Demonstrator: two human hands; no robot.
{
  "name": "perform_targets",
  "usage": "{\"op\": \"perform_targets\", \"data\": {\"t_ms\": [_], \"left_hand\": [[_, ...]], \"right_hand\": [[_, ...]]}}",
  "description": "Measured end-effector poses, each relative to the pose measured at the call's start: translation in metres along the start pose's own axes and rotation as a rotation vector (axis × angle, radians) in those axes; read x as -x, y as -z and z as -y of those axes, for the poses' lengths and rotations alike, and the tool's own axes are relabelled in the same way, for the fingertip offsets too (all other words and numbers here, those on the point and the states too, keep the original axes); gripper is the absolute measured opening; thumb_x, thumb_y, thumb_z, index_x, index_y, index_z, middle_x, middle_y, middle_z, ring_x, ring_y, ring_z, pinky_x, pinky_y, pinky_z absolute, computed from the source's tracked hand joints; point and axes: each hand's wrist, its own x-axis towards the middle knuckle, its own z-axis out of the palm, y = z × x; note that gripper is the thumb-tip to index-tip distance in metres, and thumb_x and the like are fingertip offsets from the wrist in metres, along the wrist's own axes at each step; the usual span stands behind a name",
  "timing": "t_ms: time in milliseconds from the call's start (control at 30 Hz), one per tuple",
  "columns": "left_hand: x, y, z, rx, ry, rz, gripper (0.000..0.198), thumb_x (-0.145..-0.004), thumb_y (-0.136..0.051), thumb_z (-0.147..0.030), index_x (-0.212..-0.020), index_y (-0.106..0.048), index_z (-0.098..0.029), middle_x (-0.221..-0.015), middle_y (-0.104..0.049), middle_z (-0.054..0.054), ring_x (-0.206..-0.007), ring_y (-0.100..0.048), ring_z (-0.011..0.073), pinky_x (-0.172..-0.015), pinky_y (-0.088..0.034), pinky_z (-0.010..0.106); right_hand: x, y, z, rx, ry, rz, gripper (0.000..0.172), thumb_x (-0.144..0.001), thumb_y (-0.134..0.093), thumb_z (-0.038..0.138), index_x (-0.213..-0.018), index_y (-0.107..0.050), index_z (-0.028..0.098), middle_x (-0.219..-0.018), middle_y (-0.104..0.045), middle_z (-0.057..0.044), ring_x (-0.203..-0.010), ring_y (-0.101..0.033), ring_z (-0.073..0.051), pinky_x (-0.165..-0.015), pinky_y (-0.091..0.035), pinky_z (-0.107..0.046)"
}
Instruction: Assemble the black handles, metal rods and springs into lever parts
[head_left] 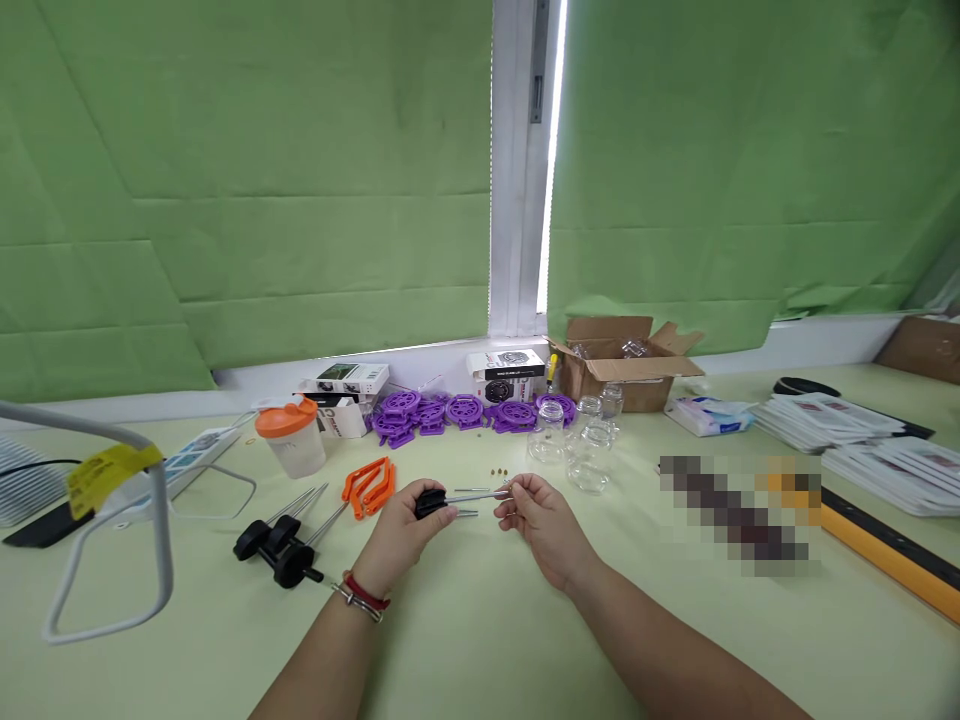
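My left hand point(401, 535) is closed around a small black plastic hub point(430, 501) with thin metal rods sticking out to the right. My right hand point(541, 525) pinches the far end of one metal rod point(480, 496) between thumb and fingers. Both hands hover just above the pale green table point(465, 620). A few tiny brass pieces point(498, 471) lie on the table just beyond the hands. To the left lie three finished black hubs with metal rods point(281, 545).
Orange plastic clips point(369, 486), an orange-lidded cup point(294, 437), purple wheels point(450, 412), glass jars point(574, 440), a cardboard box point(622, 365) and small boxes stand behind. A white wire frame point(112, 540) is left; booklets point(847, 425) and a yellow-black bar point(892, 545) right.
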Motion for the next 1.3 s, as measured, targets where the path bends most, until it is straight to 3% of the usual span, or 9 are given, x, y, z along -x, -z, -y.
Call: {"op": "perform_targets", "data": {"t_ms": [200, 400, 500, 933, 1100, 1300], "left_hand": [[0.0, 0.014, 0.001, 0.069, 0.194, 0.141, 0.042, -0.072, -0.052, -0.058, -0.078, -0.052, -0.016, -0.063, -0.065, 0.003, -0.031, -0.024, 0.002, -0.032, -0.012, 0.019], [0.007, 0.007, 0.005, 0.185, 0.294, 0.046, 0.045, -0.07, -0.052, -0.063, -0.071, -0.046, -0.018, -0.049, -0.06, 0.0, -0.026, -0.026, 0.0028, -0.031, -0.014, 0.018], [0.01, 0.0, 0.012, 0.261, 0.345, 0.054, 0.047, -0.069, -0.05, -0.065, -0.073, -0.045, -0.018, -0.051, -0.062, 0.001, -0.025, -0.026, 0.0029, -0.031, -0.018, 0.019], [0.001, 0.009, 0.033, 0.24, 0.281, 0.244, 0.043, -0.073, -0.051, -0.06, -0.068, -0.045, -0.018, -0.052, -0.056, -0.003, -0.028, -0.028, 0.0033, -0.029, -0.027, 0.018], [0.001, 0.012, 0.036, 0.207, 0.26, 0.223, 0.042, -0.074, -0.051, -0.058, -0.064, -0.045, -0.017, -0.05, -0.05, -0.006, -0.03, -0.025, 0.0026, -0.03, -0.028, 0.018], [0.005, 0.012, 0.032, 0.174, 0.247, 0.306, 0.039, -0.074, -0.052, -0.054, -0.068, -0.052, -0.016, -0.054, -0.052, -0.004, -0.032, -0.03, 0.0033, -0.033, -0.026, 0.019]], "right_hand": [[-0.001, 0.001, -0.005, 0.016, -0.089, 0.014, 0.025, -0.073, -0.064, 0.039, -0.078, -0.051, 0.018, -0.076, -0.062, -0.003, -0.061, -0.058, -0.013, -0.061, -0.045, -0.029], [0.003, -0.004, 0.001, 0.008, -0.124, 0.03, 0.029, -0.066, -0.069, 0.037, -0.077, -0.05, 0.017, -0.072, -0.063, -0.002, -0.063, -0.06, -0.014, -0.067, -0.047, -0.031], [0.002, -0.003, 0.001, 0.027, -0.119, 0.032, 0.031, -0.065, -0.07, 0.038, -0.076, -0.05, 0.017, -0.072, -0.063, -0.003, -0.064, -0.06, -0.014, -0.067, -0.047, -0.032], [0.005, -0.004, -0.021, 0.091, -0.191, 0.024, 0.027, -0.073, -0.06, 0.041, -0.078, -0.044, 0.019, -0.066, -0.06, 0.0, -0.056, -0.056, -0.012, -0.055, -0.043, -0.027], [0.009, -0.007, -0.033, 0.161, -0.104, -0.028, 0.027, -0.078, -0.053, 0.045, -0.079, -0.043, 0.02, -0.067, -0.058, 0.001, -0.054, -0.053, -0.011, -0.051, -0.04, -0.026], [0.019, 0.0, -0.034, 0.256, -0.031, -0.009, 0.027, -0.079, -0.051, 0.047, -0.079, -0.043, 0.021, -0.069, -0.056, 0.002, -0.054, -0.051, -0.01, -0.051, -0.04, -0.025]]}}
